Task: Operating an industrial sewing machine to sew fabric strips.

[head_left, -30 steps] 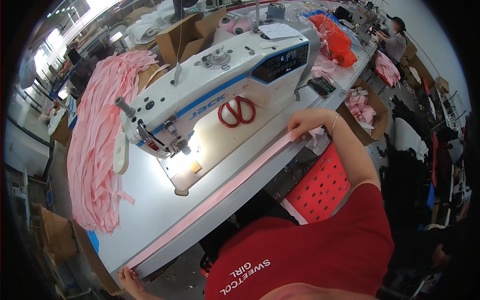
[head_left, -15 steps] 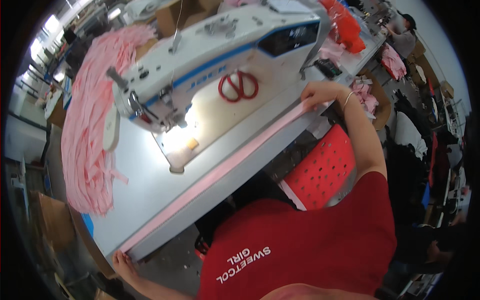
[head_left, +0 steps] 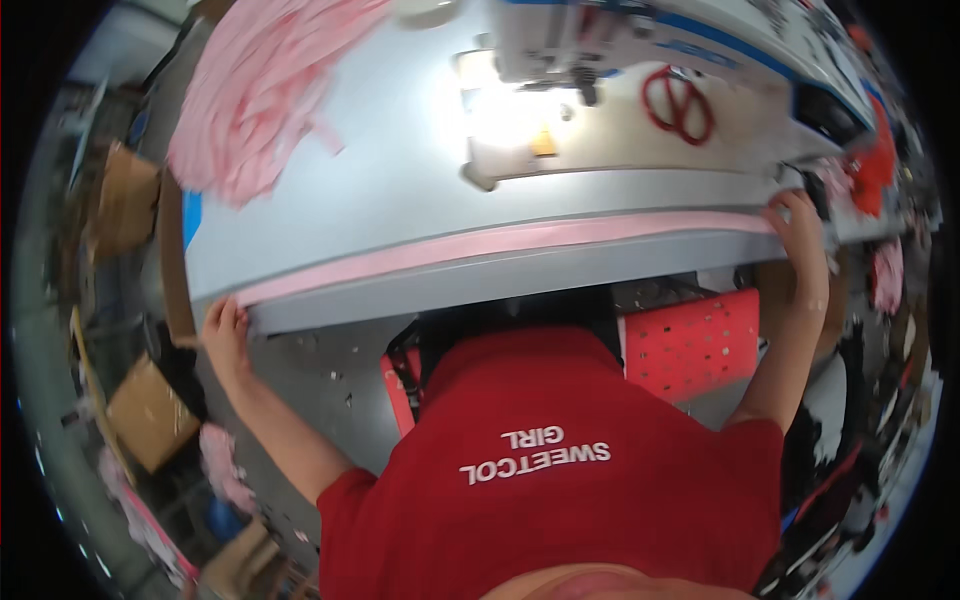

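Observation:
A long pink fabric strip lies stretched along the front edge of the grey sewing table. My left hand pinches its left end at the table's front left corner. At the far right, my right hand has its fingers closed on the other end. Beyond the strip stands a white and blue sewing machine, its lamp glaring over the needle area. Red-handled scissors rest on the machine bed, behind the strip.
A heap of pink fabric strips covers the table's back left. Under the table at the right is a red perforated panel. A cardboard box sits on the floor at left. Orange-red plastic lies at the far right.
The view has swung round, so the table edge now runs nearly level and the machine appears further up and right. Both hands still hold the strip's ends.

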The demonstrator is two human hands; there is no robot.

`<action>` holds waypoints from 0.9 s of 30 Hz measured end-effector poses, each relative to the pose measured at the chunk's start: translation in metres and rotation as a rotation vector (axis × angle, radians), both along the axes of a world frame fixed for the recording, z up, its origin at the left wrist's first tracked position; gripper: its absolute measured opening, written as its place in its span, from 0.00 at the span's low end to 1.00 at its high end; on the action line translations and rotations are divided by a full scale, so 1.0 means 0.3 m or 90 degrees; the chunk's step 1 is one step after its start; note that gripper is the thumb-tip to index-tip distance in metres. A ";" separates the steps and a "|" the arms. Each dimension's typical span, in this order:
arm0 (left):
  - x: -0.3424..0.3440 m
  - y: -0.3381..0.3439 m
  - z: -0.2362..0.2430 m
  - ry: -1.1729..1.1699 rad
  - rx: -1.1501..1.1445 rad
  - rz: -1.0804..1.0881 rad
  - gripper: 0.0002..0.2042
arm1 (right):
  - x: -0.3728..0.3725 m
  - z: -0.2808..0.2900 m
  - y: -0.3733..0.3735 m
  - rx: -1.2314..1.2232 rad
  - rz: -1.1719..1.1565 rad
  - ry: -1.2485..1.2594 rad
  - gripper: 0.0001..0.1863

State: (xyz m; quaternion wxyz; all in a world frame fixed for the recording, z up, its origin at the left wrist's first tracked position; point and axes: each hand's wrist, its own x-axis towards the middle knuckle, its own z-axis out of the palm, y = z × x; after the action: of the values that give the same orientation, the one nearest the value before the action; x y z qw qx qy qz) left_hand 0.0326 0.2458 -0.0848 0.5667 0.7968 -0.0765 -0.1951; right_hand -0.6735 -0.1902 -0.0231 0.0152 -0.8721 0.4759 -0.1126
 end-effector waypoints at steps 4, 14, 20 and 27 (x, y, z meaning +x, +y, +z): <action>-0.079 -0.038 0.016 0.002 -0.012 0.012 0.09 | 0.328 -0.012 0.216 0.137 0.075 -0.222 0.04; -0.125 -0.079 0.015 0.006 -0.088 0.020 0.08 | 0.699 -0.071 0.359 0.122 0.328 -0.210 0.08; -0.076 0.006 0.039 -0.108 0.040 0.002 0.07 | 0.762 -0.081 0.353 0.107 0.345 -0.224 0.08; -0.071 0.026 -0.023 -0.317 0.170 -0.023 0.07 | 0.758 -0.106 0.422 0.112 0.313 -0.251 0.08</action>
State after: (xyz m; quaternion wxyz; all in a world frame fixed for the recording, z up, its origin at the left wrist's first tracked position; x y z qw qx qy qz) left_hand 0.0112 0.2536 -0.0918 0.4172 0.8862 -0.2011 -0.0115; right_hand -0.4461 -0.0636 -0.0549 0.2091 -0.9176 0.2468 -0.2309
